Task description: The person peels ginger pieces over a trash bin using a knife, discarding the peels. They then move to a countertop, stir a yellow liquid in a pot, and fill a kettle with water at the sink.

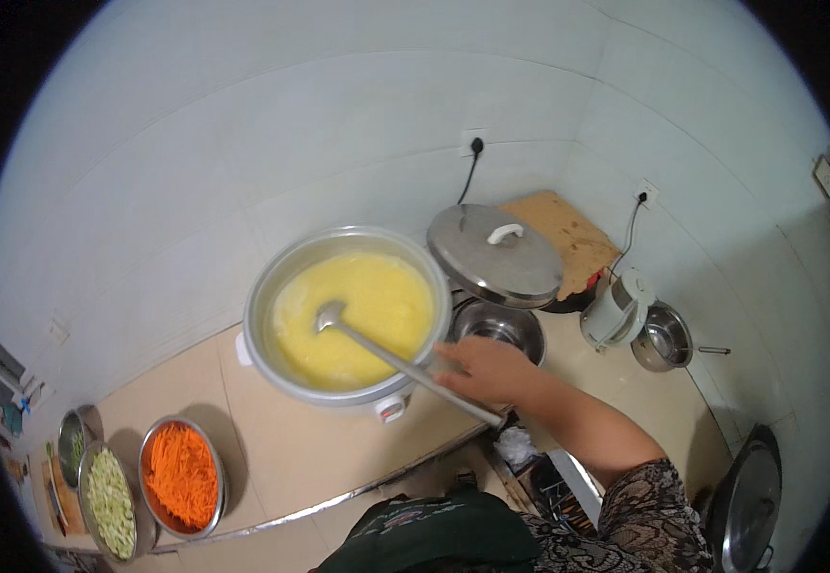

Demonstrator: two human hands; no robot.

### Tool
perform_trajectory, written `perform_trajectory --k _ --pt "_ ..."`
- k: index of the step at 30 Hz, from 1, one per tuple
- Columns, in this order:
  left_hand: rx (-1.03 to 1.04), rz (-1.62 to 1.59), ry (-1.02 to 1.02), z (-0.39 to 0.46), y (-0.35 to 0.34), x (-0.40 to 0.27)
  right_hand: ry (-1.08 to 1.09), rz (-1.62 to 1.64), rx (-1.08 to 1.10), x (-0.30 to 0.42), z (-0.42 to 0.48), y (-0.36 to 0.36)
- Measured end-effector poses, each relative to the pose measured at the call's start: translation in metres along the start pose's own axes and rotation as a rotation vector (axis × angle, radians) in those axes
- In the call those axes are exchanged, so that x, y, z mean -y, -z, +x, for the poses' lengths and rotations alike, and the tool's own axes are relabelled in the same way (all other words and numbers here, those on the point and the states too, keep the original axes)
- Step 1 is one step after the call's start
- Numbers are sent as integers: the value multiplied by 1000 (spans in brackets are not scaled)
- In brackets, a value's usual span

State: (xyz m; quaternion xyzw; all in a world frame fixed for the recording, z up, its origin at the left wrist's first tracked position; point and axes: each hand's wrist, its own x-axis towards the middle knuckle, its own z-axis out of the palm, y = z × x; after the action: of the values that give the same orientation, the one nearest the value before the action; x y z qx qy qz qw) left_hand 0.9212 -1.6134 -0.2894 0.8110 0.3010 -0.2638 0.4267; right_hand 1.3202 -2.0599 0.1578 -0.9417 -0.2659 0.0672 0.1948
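Note:
My right hand is at the right rim of a large electric cooker pot, its fingers apart above the long handle of a metal ladle. Whether the fingers touch the handle is hard to tell. The ladle leans across the pot's rim, its head lying on the yellow liquid food, its handle end past the counter's edge. Behind my hand a steel bowl sits partly under a tilted metal lid with a white handle. My left hand is out of view.
At left stand bowls of shredded carrot, chopped pale green vegetable and greens, beside a knife on a cutting board. An electric kettle and small saucepan stand at right. An open drawer lies below my forearm.

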Motion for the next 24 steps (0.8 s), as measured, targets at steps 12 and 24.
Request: perform_trajectory --k 12,24 --pt "67 144 -52 73 -28 -217 -715 169 -1675 -394 -160 -23" --pt "-68 74 106 2 -67 -249 -795 980 -1829 -481 -113 -44"
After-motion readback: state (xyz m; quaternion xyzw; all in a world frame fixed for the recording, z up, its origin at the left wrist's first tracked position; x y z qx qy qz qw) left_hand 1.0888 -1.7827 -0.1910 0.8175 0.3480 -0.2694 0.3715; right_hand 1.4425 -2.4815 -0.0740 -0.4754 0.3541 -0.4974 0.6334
